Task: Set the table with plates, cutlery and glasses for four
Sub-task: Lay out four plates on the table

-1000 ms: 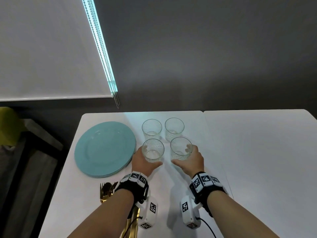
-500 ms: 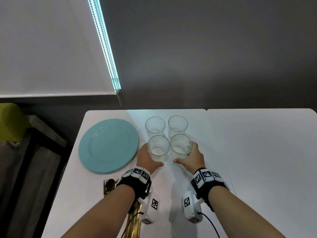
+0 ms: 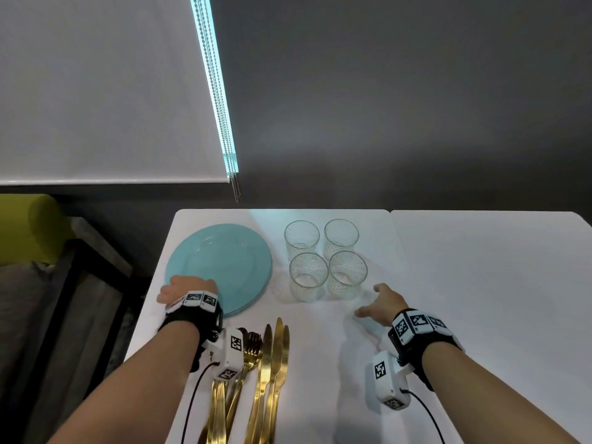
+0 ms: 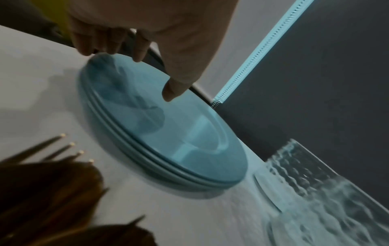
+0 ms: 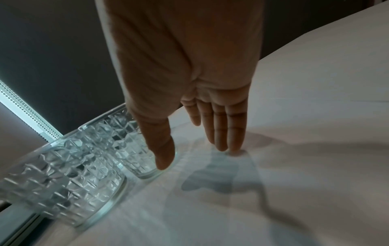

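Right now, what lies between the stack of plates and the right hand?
In the head view, four glasses stand between the stack of plates and the right hand; the nearest sits just beside its thumb.

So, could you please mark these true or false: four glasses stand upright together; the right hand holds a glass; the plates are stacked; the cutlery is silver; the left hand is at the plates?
1. Four glasses stand upright in a cluster. True.
2. The right hand holds a glass. False: its fingers are straight and it holds nothing, beside the glasses over the table.
3. The blue plates lie in a stack. True.
4. The cutlery is silver. False: it is gold-coloured.
5. The left hand is at the near rim of the plates. True, though whether it grips them cannot be told.
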Available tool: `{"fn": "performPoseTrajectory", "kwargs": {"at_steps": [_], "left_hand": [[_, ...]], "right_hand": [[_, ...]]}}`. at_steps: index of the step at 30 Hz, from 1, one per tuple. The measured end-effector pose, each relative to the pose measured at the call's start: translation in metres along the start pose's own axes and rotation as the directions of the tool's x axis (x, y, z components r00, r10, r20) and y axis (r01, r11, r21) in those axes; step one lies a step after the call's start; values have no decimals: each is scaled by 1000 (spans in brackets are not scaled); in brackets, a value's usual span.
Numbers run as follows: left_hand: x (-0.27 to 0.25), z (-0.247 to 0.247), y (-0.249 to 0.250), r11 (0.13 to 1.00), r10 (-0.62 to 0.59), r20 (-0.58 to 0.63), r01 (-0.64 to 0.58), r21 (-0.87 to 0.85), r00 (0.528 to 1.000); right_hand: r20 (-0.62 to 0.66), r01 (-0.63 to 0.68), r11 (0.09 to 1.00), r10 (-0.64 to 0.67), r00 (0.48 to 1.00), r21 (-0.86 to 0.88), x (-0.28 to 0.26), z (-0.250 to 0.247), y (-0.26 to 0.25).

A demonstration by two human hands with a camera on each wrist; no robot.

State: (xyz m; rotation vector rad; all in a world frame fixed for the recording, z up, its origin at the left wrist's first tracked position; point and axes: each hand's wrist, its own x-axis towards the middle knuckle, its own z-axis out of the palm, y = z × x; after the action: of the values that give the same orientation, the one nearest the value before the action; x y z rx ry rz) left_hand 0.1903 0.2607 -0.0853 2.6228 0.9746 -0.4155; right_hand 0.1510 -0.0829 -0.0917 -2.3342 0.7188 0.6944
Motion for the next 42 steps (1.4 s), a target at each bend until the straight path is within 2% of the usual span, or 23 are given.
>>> {"fn": "performPoseTrajectory", "kwargs": {"at_steps": [4, 6, 8, 11, 12, 14, 15, 16, 18, 21, 25, 27, 30, 32, 33, 35, 38, 42], "left_hand": [[-4, 8, -14, 969, 90, 84, -107, 220, 992], [-2, 4, -14, 966, 111, 142, -140, 219, 984], [-3, -3, -18, 974, 171, 132, -188, 125, 976], [-4, -6, -24, 985, 127, 129, -110, -135, 984], [-4, -7, -24, 970, 57, 130, -24, -242, 990], [-4, -13, -18, 862, -159, 174, 223, -455, 972], [-6, -18, -16, 770, -230, 212, 311, -557, 950], [-7, -20, -13, 675, -272, 222, 350, -650, 936], [-9, -27, -9, 559, -245, 245, 343, -755, 938], [-9, -33, -3, 448, -233, 217, 302, -841, 948], [-11, -53, 2, 423, -240, 23, 126, -897, 970], [-18, -68, 9, 362, -234, -70, 20, -932, 970], [-31, -91, 30, 224, -186, -160, -117, -967, 969], [-45, -106, 52, 84, -116, -185, -176, -981, 976], [-54, -111, 64, 18, -65, -181, -181, -983, 981], [-72, -112, 90, -58, 48, -146, -143, -988, 988], [-102, -94, 127, -81, 212, -34, -17, -997, 977], [-153, -49, 171, 17, 327, 68, 66, -998, 943]], "right_hand": [[-9, -17, 1000, 17, 1000, -19, -3, 3, 8], [-6, -24, 1000, 23, 1000, -15, -4, 4, 12], [-3, -32, 999, 32, 999, -12, -4, 3, 17], [-4, -41, 999, 41, 999, -6, -7, 3, 22], [-3, -42, 999, 42, 999, -8, -8, 2, 23], [2, -42, 999, 42, 999, -13, -12, 0, 24], [6, -40, 999, 41, 999, -18, -14, -1, 24], [10, -39, 999, 40, 999, -27, -16, -2, 23], [16, -40, 998, 40, 999, -47, -20, -5, 22], [20, -29, 999, 29, 999, -37, -25, -12, 19], [-8, -5, 999, 5, 1000, 34, -34, -32, 16], [-48, 24, 996, -20, 999, 81, -39, -46, 15], [-129, 104, 980, -83, 988, 167, -47, -63, 10], [-186, 176, 946, -128, 974, 271, -52, -73, 6], [-213, 214, 921, -149, 966, 326, -56, -77, 3], [-249, 273, 860, -177, 952, 430, -60, -87, -2], [-265, 296, 782, -173, 949, 549, -66, -105, -6], [-286, 316, 685, -162, 944, 656, -65, -136, 10]]}}
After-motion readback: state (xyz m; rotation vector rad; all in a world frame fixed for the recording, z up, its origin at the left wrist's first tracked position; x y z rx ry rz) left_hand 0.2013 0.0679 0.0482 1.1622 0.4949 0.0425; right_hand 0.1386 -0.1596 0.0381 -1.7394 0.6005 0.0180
